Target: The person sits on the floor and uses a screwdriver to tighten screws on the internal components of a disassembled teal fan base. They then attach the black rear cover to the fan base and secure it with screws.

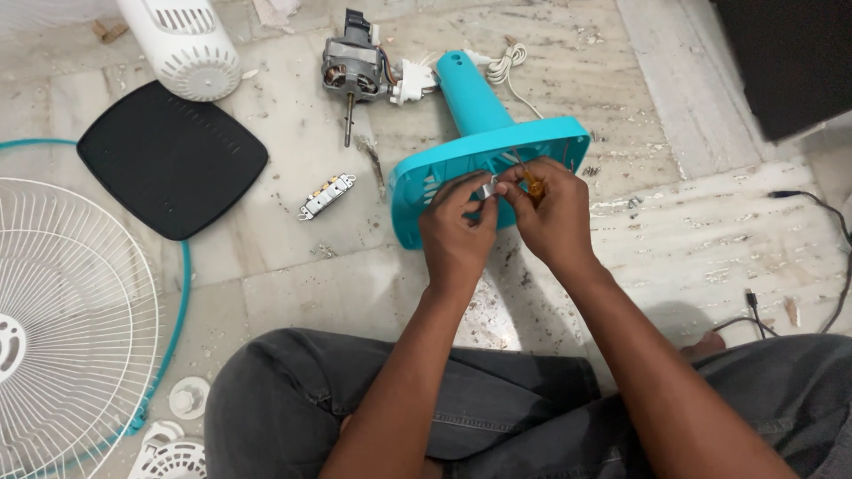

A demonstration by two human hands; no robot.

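Observation:
A turquoise fan base [497, 146] lies tipped on its side on the marble floor, its ribbed underside facing me. My left hand [457, 232] pinches a small silvery metal piece [487, 189] against that underside. My right hand [555, 213] grips a screwdriver with an amber handle [532, 185], its tip pointing at the same spot. Both hands touch each other in front of the base. The screwdriver's shaft is mostly hidden by my fingers.
A fan motor with shaft [353, 69] and a white connector lie behind the base. A black plate [173, 160], white housing [182, 40], switch block [326, 195] and white fan grille [71, 319] lie at the left. Black cables [830, 257] run at the right. My knees fill the bottom.

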